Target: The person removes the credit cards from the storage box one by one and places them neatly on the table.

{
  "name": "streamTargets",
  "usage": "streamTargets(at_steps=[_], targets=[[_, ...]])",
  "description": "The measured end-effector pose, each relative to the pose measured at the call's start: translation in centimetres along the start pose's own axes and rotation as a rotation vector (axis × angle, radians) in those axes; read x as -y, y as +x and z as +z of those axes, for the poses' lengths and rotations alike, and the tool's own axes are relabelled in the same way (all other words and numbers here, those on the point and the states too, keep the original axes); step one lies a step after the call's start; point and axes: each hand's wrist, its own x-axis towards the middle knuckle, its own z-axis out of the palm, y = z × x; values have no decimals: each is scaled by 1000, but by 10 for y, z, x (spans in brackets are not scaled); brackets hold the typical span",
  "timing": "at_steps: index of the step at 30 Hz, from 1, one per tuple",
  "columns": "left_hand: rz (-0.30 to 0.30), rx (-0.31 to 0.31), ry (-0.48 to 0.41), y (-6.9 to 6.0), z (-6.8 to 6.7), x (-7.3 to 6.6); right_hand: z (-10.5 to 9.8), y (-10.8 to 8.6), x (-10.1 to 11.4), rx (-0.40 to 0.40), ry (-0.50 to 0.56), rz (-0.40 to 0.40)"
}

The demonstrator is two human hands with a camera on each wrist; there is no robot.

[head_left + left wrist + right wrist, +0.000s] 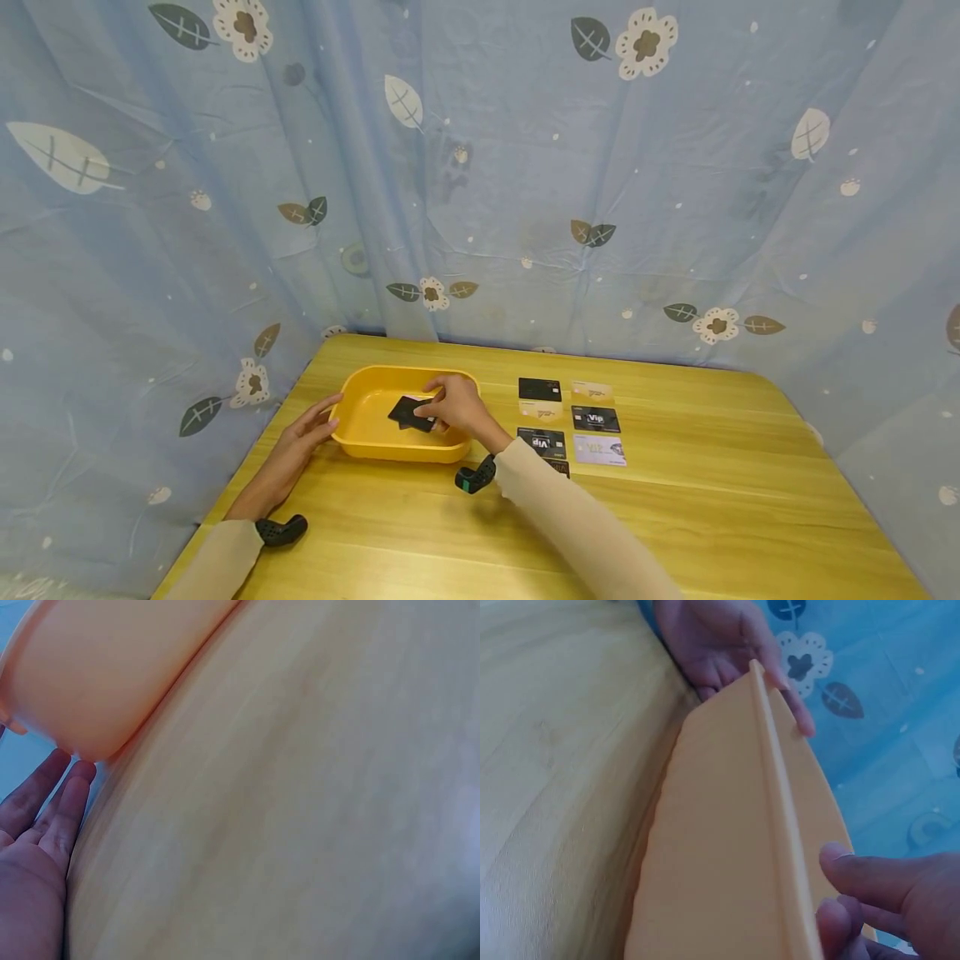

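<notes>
Inside one yellow basin (401,453), the right hand (459,404) pinches one black card (403,410) above at least one other card (406,427). The left hand's (294,446) extended fingers touch its left end. Right, seven VIP-style cards (596,419) show.

a black card (408,412) is pinched within the yellow tray (363,419).

We are looking into a curtained nook, home or studio being unclear: a blue flowered curtain (502,167) is enclosing the wood-grain surface (712,467) at left, far and right.
</notes>
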Motion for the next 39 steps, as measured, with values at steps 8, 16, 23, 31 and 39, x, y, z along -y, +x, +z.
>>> streamTargets(at_steps=[8,16,23,31,39], targets=[[2,-1,8,1,-1,2,11,4,2,-17,-39,72],[1,2,1,0,-1,1,16,8,0,-49,-168,92],[-3,0,-7,0,0,2,22,9,-4,-99,-308,79],[0,-1,-6,0,0,3,25,11,-6,-120,-373,87],[3,-1,-8,0,-1,0,27,18,-5,-156,-424,58]])
